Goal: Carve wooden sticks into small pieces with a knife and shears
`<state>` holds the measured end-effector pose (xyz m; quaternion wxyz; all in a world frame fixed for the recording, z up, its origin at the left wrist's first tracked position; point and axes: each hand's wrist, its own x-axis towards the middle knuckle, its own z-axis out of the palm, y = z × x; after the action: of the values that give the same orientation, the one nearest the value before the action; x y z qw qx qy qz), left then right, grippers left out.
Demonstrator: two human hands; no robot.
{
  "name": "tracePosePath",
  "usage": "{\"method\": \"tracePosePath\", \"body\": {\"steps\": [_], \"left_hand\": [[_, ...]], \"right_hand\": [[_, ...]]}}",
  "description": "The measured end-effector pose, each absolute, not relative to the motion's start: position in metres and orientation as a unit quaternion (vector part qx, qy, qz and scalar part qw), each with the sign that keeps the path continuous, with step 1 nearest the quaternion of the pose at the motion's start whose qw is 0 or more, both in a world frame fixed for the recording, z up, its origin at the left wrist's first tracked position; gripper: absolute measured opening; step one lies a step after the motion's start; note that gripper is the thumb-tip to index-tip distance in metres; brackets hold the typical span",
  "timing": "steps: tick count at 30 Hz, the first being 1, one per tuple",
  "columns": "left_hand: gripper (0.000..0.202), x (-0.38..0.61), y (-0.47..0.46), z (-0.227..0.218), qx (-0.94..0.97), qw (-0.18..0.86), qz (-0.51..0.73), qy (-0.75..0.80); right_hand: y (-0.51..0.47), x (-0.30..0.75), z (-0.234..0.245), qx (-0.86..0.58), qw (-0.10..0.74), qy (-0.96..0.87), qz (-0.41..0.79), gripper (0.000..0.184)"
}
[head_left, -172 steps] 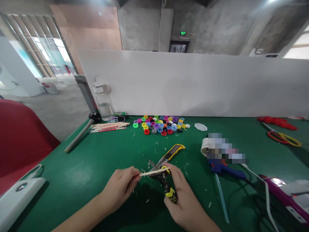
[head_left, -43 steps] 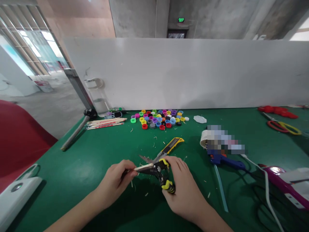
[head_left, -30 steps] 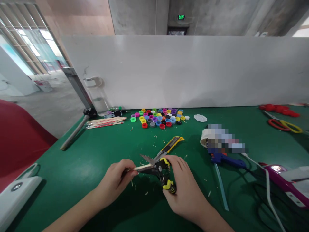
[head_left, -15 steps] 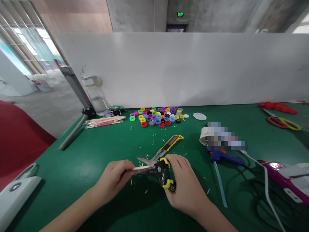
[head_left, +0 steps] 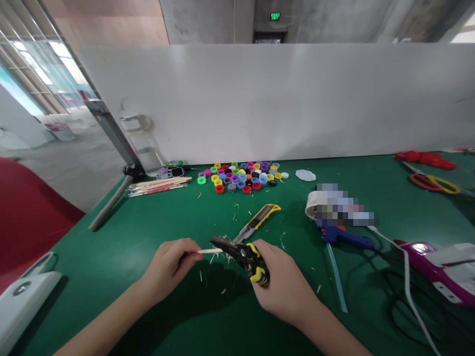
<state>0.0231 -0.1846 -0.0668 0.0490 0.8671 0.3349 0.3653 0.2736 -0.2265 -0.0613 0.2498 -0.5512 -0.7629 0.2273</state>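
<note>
- Stick (head_left: pixel 210 251): left hand (head_left: pixel 168 264) grip pinches it; right hand (head_left: pixel 284 289) grip clamps snips (head_left: pixel 243 253).
- I fear snips nicking my left fingertips (head_left: pixel 188 252), pinched so close.

— Opening up on the left?
— Leaving bare table (head_left: pixel 122 232) there, running far to the sticks (head_left: pixel 158 186).
— Blocking straight ahead?
— Lying just beyond the right hand (head_left: pixel 285 291), utility knife (head_left: pixel 260 221); bottle caps (head_left: pixel 241 177) farther. Crowding the right: glue gun (head_left: pixel 345 238), white cable (head_left: pixel 406 282) trailing near.
</note>
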Motion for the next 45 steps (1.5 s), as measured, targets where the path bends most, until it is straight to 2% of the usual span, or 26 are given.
{"method": "tracePosePath", "body": {"steps": [5, 7, 12, 28, 45], "left_hand": [[0.008, 0.020, -0.184, -0.067, 0.858, 0.047, 0.362, 0.361], [0.007, 0.021, -0.185, -0.065, 0.855, 0.036, 0.363, 0.368], [0.007, 0.025, -0.187, -0.065, 0.858, 0.026, 0.375, 0.349], [0.008, 0.031, -0.194, -0.072, 0.860, 0.121, 0.355, 0.347], [0.007, 0.043, -0.204, -0.065, 0.842, 0.062, 0.369, 0.389]], "right_hand": [[-0.225, 0.276, -0.061, -0.544, 0.287, -0.752, 0.236, 0.053], [-0.226, 0.275, -0.063, -0.533, 0.294, -0.757, 0.235, 0.058], [-0.229, 0.270, -0.065, -0.517, 0.299, -0.770, 0.227, 0.061], [-0.230, 0.271, -0.065, -0.514, 0.317, -0.772, 0.198, 0.059], [-0.227, 0.273, -0.070, -0.533, 0.312, -0.780, 0.101, 0.063]]}}
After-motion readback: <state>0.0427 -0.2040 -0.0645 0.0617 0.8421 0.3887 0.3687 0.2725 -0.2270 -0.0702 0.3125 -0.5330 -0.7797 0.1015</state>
